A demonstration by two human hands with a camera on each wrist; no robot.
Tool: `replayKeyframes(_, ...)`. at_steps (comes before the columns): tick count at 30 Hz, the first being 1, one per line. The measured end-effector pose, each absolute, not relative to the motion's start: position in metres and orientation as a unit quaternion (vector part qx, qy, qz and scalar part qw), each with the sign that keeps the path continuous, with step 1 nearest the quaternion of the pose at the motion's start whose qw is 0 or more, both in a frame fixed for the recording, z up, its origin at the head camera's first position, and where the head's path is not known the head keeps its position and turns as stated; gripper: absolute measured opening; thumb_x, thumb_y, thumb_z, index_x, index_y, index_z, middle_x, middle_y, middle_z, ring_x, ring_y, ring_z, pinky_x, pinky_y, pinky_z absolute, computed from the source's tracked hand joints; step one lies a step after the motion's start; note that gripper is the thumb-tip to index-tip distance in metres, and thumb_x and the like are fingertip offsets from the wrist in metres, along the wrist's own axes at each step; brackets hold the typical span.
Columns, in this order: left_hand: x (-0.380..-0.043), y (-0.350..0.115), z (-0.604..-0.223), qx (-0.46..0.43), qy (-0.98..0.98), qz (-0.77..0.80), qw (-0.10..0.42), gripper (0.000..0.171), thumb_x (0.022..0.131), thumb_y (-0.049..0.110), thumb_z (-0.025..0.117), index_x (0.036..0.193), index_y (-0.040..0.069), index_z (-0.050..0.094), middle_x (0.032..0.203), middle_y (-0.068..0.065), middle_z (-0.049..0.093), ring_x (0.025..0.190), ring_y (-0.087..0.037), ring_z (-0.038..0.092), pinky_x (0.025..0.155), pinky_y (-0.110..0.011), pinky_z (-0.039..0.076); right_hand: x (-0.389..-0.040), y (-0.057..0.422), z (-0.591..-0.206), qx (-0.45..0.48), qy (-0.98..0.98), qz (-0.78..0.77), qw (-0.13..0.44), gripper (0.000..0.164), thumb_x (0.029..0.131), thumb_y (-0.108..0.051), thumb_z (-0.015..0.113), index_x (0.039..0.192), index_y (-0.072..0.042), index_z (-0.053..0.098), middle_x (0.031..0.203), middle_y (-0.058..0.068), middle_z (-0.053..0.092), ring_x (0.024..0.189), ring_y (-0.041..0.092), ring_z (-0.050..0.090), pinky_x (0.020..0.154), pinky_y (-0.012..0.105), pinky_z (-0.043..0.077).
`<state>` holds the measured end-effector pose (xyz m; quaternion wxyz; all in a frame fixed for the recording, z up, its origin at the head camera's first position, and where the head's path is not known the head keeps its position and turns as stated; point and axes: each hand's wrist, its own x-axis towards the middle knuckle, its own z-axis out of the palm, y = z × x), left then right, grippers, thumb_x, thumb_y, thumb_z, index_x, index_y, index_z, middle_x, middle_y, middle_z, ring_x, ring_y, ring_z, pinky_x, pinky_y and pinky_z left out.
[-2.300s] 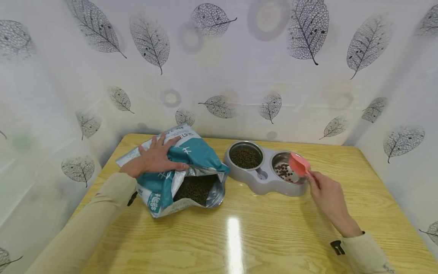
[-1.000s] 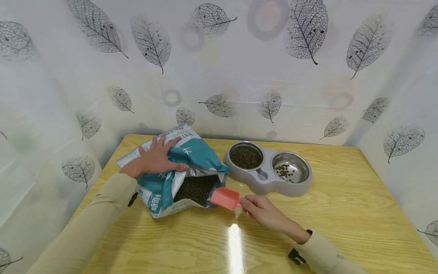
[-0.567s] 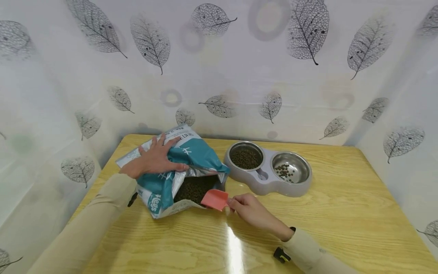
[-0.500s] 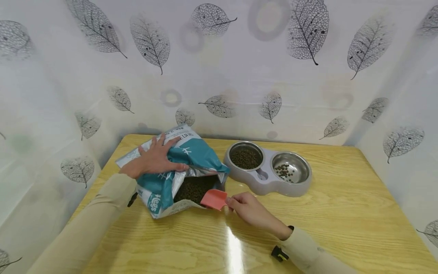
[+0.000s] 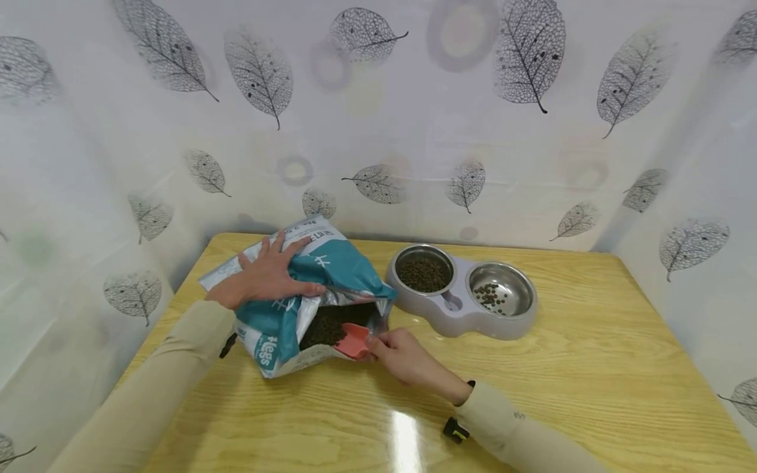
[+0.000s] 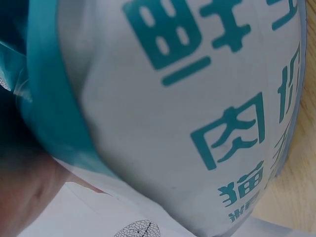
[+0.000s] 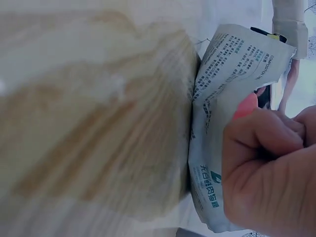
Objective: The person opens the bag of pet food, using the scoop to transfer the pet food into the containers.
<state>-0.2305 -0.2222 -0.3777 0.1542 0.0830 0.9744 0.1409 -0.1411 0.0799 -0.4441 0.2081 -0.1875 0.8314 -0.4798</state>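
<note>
A teal and white pet food bag [image 5: 331,263] lies on its side, its mouth gaping toward me with brown kibble [image 5: 322,328] inside. My left hand [image 5: 269,268] rests on top of the bag with fingers spread. In the left wrist view the bag's printed side [image 6: 163,113] fills most of the picture. My right hand [image 5: 405,356] pinches the handle of a pink scoop [image 5: 353,340], whose blade is inside the bag mouth at the kibble. The right wrist view shows the curled fingers [image 7: 266,133] beside the bag, with only a bit of the scoop visible.
A grey double pet bowl [image 5: 437,312] stands right of the bag. Its left steel bowl [image 5: 422,248] holds much kibble; the right one [image 5: 517,295] has a few scattered pieces. All stand on a wooden table [image 5: 568,368], with a leaf-patterned curtain [image 5: 408,131] behind.
My right hand has carried the scoop leftward from over the right bowl to the bag, and its blade has now gone into the mouth. My left hand has stayed on the bag.
</note>
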Motion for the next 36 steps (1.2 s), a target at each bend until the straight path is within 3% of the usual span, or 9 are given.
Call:
replayKeyframes(7, -0.23, -0.221, -0.377, 0.084, 0.975, 0.139, 0.153, 0.116, 0.08, 0.083, 0.061, 0.167, 0.029, 0.007, 0.17, -0.027, -0.009, 0.153, -0.058, -0.011, 0.103, -0.092, -0.003, -0.138, 0.083, -0.448, -0.208, 0.828, -0.484, 0.191, 0.045, 0.109, -0.032, 0.05, 0.079, -0.003, 0.067, 0.06, -0.008, 0.04, 0.052, 0.002, 0.033, 0.051, 0.02, 0.028)
replayKeyframes(20, -0.228, -0.22, -0.374, 0.084, 0.975, 0.136, 0.152, 0.116, 0.08, 0.083, 0.061, 0.167, 0.028, 0.009, 0.17, -0.028, -0.007, 0.153, -0.059, -0.009, 0.103, -0.092, -0.002, -0.132, 0.102, -0.438, -0.158, 0.791, -0.554, 0.208, 0.047, 0.11, -0.033, 0.049, 0.09, 0.005, 0.066, 0.056, -0.006, 0.04, 0.045, 0.004, 0.033, 0.043, 0.022, 0.029)
replayKeyframes(31, -0.227, -0.22, -0.374, 0.085, 0.975, 0.139, 0.152, 0.116, 0.079, 0.083, 0.061, 0.167, 0.028, 0.009, 0.17, -0.028, -0.008, 0.152, -0.06, -0.01, 0.102, -0.092, -0.002, -0.129, 0.109, -0.433, -0.15, 0.734, -0.619, 0.236, 0.049, 0.112, -0.029, 0.044, 0.095, 0.016, 0.055, 0.052, -0.007, 0.035, 0.04, 0.003, 0.029, 0.04, 0.021, 0.026)
replayKeyframes(36, -0.228, -0.22, -0.375, 0.085, 0.975, 0.138, 0.149, 0.115, 0.08, 0.082, 0.062, 0.167, 0.028, 0.009, 0.17, -0.027, -0.007, 0.153, -0.059, -0.009, 0.104, -0.092, -0.002, -0.131, 0.113, -0.431, -0.162, 0.694, -0.665, 0.222, 0.048, 0.113, -0.026, 0.041, 0.098, 0.019, 0.049, 0.053, -0.008, 0.034, 0.041, 0.003, 0.03, 0.042, 0.02, 0.026)
